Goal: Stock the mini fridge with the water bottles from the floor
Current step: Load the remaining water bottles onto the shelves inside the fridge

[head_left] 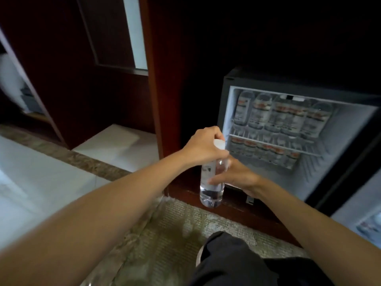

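A clear water bottle [212, 188] with a white cap hangs upright in front of the open mini fridge [226, 104]. My left hand [204, 145] grips its neck and cap from above. Behind the bottle, my right hand [237, 174] wraps its fingers around the body. The lit fridge holds several labelled bottles [276, 114] lying on the upper wire shelf [274, 144], and more bottles [266, 151] lie below that shelf. The bottle in my hands is outside the fridge, at its lower left corner.
The fridge sits inside a dark red wooden cabinet [156, 100]. Its open door [362, 215] stands at the right with bottles in the rack. Patterned carpet [175, 234] lies below, white tile floor [41, 182] at left. My dark-trousered knee [237, 261] is at the bottom.
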A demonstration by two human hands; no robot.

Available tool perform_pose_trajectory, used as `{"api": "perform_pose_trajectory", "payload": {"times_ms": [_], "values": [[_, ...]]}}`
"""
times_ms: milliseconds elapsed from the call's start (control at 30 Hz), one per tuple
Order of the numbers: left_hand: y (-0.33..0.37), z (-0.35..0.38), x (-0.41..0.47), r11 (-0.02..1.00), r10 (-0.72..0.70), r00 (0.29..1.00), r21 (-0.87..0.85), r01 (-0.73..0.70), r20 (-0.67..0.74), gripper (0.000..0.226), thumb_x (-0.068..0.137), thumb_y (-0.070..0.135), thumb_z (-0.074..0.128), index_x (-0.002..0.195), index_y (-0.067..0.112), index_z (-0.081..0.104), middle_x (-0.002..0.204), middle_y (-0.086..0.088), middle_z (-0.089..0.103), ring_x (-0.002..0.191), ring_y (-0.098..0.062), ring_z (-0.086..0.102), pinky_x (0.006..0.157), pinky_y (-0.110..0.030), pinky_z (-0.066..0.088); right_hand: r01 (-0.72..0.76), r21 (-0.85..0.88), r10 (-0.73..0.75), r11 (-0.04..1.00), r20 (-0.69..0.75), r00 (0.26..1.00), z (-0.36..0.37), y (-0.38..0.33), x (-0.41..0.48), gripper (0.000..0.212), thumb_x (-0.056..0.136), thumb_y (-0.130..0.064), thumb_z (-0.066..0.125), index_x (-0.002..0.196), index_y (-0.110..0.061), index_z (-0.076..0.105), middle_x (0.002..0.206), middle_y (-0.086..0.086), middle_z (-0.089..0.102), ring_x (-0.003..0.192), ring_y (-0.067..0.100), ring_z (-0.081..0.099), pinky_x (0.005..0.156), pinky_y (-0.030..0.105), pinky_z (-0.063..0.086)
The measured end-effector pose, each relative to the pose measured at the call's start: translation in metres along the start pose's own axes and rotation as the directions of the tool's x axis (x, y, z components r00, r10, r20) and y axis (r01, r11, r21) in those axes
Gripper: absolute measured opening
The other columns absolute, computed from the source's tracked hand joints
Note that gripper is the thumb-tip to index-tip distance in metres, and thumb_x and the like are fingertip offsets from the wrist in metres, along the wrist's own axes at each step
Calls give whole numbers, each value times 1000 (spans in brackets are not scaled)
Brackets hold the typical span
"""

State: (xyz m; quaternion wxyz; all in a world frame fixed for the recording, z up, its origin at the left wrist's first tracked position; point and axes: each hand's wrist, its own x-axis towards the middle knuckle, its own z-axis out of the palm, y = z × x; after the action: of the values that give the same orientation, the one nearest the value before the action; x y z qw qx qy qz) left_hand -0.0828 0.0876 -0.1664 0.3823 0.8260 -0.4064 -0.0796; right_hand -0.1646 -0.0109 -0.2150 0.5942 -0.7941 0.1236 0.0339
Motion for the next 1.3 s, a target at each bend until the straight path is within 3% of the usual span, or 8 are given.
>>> {"api": "perform_pose_trajectory", "payload": {"times_ms": [200, 333, 533, 700, 800, 967, 1100, 1300], "values": [[-4, 56, 69, 995, 54, 981, -94, -37, 184, 22, 74, 11, 71, 87, 14, 54, 85, 7, 49, 69, -4, 48, 47, -3, 43, -25, -5, 23, 1000, -254, 967, -48, 64, 31, 48, 75, -2, 72, 104, -27, 44, 86, -17, 53, 76, -5, 53, 55, -1, 43], [-26, 101, 104, 991, 32, 980, -132, -6, 195, 22, 73, 13, 72, 87, 17, 56, 79, 14, 49, 70, -2, 48, 56, -11, 40, -125, -25, 106, 992, -378, 920, -72, 110, 70, 39, 68, -5, 74, 98, -21, 56, 94, 5, 66, 94, 25, 63, 83, 41, 55], [-84, 150, 139, 968, -106, 980, -207, 140, 169, 24, 81, 27, 66, 102, 14, 63, 95, 5, 63, 85, -6, 58, 71, -14, 42, -234, -22, 202, 972, -430, 880, -94, 171, 124, 58, 66, -12, 74, 117, -19, 50, 104, 2, 61, 96, 20, 59, 81, 35, 51], [-138, 186, 150, 954, -278, 954, -81, 287, 111, 23, 94, 23, 47, 110, 12, 59, 109, -4, 67, 103, -17, 62, 85, -28, 47, -224, 73, 230, 972, -502, 834, -111, 199, 166, 59, 69, -7, 76, 121, -14, 49, 108, 1, 58, 103, 21, 57, 82, 27, 42], [-164, 214, 150, 926, -353, 924, -87, 368, 148, 29, 94, 11, 38, 116, 12, 56, 114, -9, 65, 100, -23, 62, 81, -29, 47, -184, 109, 214, 977, -531, 820, -127, 208, 193, 62, 67, -5, 77, 122, -17, 50, 110, 1, 60, 97, 18, 57, 80, 26, 43], [-182, 258, 152, 797, -433, 853, -319, 514, 292, 51, 88, -5, 30, 133, 17, 42, 120, -4, 53, 78, -2, 52, 76, -29, 47, -123, 146, 184, 982, -549, 815, -143, 217, 233, 62, 62, -1, 78, 117, -16, 55, 107, 5, 67, 98, 21, 64, 85, 35, 53], [-179, 273, 166, 699, -467, 825, -437, 565, 318, 58, 86, -11, 24, 137, 15, 35, 127, 0, 45, 129, -19, 43, 108, -36, 38, -51, 155, 127, 987, -533, 836, -148, 214, 252, 55, 61, 4, 78, 110, -14, 58, 110, 8, 67, 102, 22, 63, 91, 40, 52], [-178, 277, 178, 721, -438, 848, -447, 530, 299, 64, 90, -10, 29, 146, 18, 16, 150, -4, 29, 136, -19, 34, 112, -34, 33, 9, 33, 11, 999, -560, 828, -144, 211, 271, 65, 62, 11, 75, 120, -4, 48, 116, 12, 61, 109, 22, 58, 92, 32, 49]]}}
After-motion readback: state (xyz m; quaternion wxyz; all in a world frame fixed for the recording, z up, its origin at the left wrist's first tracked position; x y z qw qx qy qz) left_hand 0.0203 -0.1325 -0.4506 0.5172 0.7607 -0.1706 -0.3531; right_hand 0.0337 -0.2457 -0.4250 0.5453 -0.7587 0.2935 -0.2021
